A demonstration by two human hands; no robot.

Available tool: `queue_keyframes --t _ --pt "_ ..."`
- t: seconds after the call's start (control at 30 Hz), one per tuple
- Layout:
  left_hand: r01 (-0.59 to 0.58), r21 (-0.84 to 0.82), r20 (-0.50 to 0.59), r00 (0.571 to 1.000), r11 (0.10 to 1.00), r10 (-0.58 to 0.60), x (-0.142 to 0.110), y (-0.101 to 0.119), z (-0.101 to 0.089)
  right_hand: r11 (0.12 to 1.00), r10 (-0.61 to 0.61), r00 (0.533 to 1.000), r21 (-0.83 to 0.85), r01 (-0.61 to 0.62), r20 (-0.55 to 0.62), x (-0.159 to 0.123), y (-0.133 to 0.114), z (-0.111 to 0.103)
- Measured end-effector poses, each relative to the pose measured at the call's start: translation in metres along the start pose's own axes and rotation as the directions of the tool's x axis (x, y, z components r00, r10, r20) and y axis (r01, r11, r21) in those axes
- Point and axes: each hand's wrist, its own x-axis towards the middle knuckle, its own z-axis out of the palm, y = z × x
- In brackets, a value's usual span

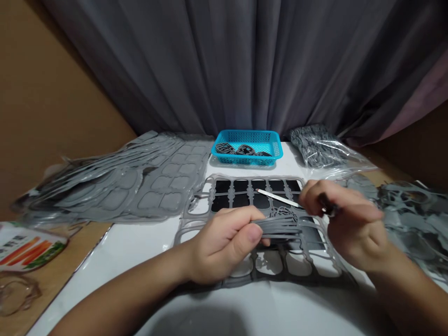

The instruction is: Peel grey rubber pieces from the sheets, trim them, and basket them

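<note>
- One white table (115, 266), with room in front of the hands
- One grey cut-out sheet (269, 278) under both hands
- One stack of grey moulded sheets (115, 186) at left
- One blue basket (247, 140) holding dark loops (238, 149)
- One carrot-printed packet (28, 247), writing unreadable
- Left hand (224, 245) clamped on grey strips (280, 228) above the sheet
- Right hand (350, 224) closed on a dark handle (327, 205)
- One thin white strip (278, 198) just beside it

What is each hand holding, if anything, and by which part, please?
The left hand pinches grey rubbery strips at their end; the right hand grips a thin white tool, apparently near its dark end.
</note>
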Motion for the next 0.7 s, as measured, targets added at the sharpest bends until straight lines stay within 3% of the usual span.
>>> queue_keyframes --t 0.13,0.27,0.43,0.7 --pt "-0.051 0.045 0.020 0.999 0.998 0.050 -0.001 -0.002 0.001 0.921 -0.154 0.981 -0.343 0.186 0.119 -0.004 -0.010 -0.004" --pt "-0.124 0.081 0.059 0.991 0.989 0.119 -0.001 -0.004 0.000 0.794 -0.252 0.966 -0.557 0.245 0.065 -0.003 -0.015 0.000" --pt "-0.170 0.078 0.102 0.982 0.982 0.162 -0.002 -0.004 0.000 0.696 -0.341 0.940 -0.668 0.262 0.013 0.000 -0.016 0.003" --pt "-0.184 0.078 0.151 0.974 0.980 0.171 -0.003 -0.006 -0.002 0.643 -0.359 0.933 -0.719 0.264 0.022 0.002 -0.016 0.006"
